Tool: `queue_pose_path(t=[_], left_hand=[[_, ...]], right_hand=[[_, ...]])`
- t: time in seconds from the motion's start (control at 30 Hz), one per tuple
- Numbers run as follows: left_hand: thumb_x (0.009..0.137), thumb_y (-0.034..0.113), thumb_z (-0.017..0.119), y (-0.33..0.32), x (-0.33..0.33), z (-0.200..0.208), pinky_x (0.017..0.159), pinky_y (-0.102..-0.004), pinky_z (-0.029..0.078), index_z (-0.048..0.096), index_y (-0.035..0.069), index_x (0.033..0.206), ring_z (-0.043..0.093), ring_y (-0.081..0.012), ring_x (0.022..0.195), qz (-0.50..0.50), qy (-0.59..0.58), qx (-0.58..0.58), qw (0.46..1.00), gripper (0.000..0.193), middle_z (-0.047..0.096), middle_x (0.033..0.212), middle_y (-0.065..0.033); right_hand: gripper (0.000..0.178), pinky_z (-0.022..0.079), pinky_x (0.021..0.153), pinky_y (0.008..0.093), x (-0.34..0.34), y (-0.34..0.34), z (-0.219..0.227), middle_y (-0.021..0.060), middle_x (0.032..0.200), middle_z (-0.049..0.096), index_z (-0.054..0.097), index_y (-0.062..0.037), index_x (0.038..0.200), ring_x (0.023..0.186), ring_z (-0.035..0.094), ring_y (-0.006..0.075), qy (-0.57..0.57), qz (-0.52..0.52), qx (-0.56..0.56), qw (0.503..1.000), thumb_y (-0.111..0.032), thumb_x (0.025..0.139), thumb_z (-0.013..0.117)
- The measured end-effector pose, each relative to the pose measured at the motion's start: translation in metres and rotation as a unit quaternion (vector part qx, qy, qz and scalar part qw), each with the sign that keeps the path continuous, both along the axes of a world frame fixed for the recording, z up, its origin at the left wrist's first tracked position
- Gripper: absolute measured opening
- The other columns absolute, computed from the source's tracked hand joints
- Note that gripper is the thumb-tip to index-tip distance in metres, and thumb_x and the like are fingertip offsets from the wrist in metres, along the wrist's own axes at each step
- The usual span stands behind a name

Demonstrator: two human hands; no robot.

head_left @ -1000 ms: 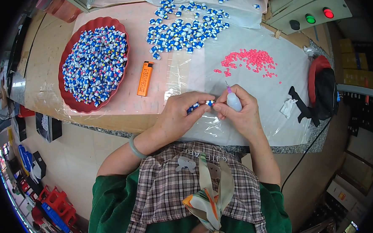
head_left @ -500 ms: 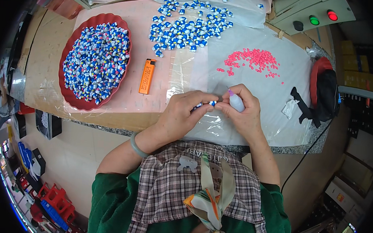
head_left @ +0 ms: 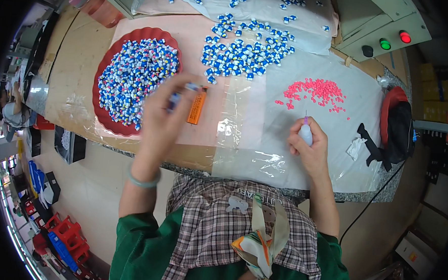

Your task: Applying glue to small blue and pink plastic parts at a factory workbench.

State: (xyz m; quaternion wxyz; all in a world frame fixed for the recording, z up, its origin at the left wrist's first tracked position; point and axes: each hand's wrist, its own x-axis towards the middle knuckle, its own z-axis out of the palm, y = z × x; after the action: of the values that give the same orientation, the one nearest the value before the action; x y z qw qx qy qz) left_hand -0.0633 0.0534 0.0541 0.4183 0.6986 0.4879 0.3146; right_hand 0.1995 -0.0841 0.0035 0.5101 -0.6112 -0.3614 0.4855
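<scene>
My left hand (head_left: 163, 119), smeared by motion, is closed around small blue-and-white pieces. One blue-and-white piece (head_left: 192, 86) shows at its fingertips, and another sits nearer the palm. The hand is over the right rim of a red scalloped bowl (head_left: 99, 114) heaped with blue, white and pink pieces. Just right of its fingers, partly covered, lies an orange lighter (head_left: 195, 109). On the right, my right hand (head_left: 310, 148) grips a small white squeeze bottle (head_left: 306, 136) with a purple needle tip pointing away from me. Beyond it lie scattered small pink pieces (head_left: 318, 89).
Many blue-and-white pieces (head_left: 244, 52) are spread over the far middle, with more on a raised covered ledge (head_left: 218, 5). A control box with lit buttons (head_left: 385, 44) stands far right. Nearby are a black bag (head_left: 401, 131), a crumpled tissue (head_left: 355, 148) and a cable.
My hands have parted. The left has swung left to the bowl with pieces in its fingers. The right still grips the bottle, its tip now pointing away from me. The whole view has shifted slightly.
</scene>
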Motion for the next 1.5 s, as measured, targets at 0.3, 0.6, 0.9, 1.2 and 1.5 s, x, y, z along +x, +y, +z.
queue_pose_path(t=[0.3,0.6,0.9,1.2,1.5], left_hand=[[0.077,0.004,0.066,0.047,-0.022,0.005,0.087,-0.0407,0.044,0.065,0.005,0.103,0.056,-0.0302,0.106,-0.003,0.308,0.416,0.856,0.026,0.062,0.111,-0.0109],[0.075,-0.003,0.056,0.055,0.075,-0.048,0.080,-0.0387,0.045,0.064,0.001,0.098,0.055,-0.0291,0.097,-0.122,0.141,0.390,0.902,0.025,0.060,0.105,-0.0114],[0.076,0.001,0.067,0.059,0.080,-0.060,0.076,-0.0402,0.049,0.065,0.005,0.099,0.058,-0.0303,0.088,-0.162,0.187,0.334,0.910,0.023,0.058,0.094,-0.0105],[0.090,0.008,0.065,0.027,0.062,-0.042,0.072,-0.0225,0.050,0.065,0.002,0.108,0.064,-0.0111,0.086,-0.189,-0.237,-0.224,0.926,0.019,0.068,0.099,-0.0086],[0.092,0.006,0.061,-0.013,0.060,-0.044,0.073,-0.0222,0.050,0.059,0.001,0.127,0.063,-0.0118,0.086,-0.208,-0.318,-0.376,0.845,0.035,0.068,0.107,-0.0106]], right_hand=[[0.007,0.036,0.048,0.0198,0.011,-0.009,0.000,-0.0002,0.070,0.056,0.055,-0.0045,0.091,0.055,0.049,0.0051,-0.010,-0.010,-0.005,1.000,-0.003,0.088,0.061],[0.007,0.037,0.048,0.0198,0.008,-0.012,0.003,0.0004,0.070,0.056,0.056,-0.0047,0.090,0.055,0.050,0.0057,-0.027,-0.008,0.006,1.000,-0.004,0.088,0.062],[0.008,0.038,0.049,0.0195,0.010,-0.013,-0.003,0.0001,0.069,0.056,0.055,-0.0043,0.089,0.055,0.050,0.0054,-0.031,-0.005,0.003,1.000,-0.005,0.088,0.063],[0.019,0.036,0.048,0.0191,0.006,-0.010,0.003,0.0028,0.081,0.057,0.048,-0.0071,0.103,0.059,0.050,0.0062,0.024,-0.003,0.038,0.999,-0.009,0.088,0.060],[0.025,0.037,0.047,0.0207,0.010,-0.006,0.005,0.0110,0.112,0.051,0.050,-0.0034,0.110,0.065,0.055,0.0115,0.060,-0.030,0.099,0.993,-0.016,0.090,0.059]])
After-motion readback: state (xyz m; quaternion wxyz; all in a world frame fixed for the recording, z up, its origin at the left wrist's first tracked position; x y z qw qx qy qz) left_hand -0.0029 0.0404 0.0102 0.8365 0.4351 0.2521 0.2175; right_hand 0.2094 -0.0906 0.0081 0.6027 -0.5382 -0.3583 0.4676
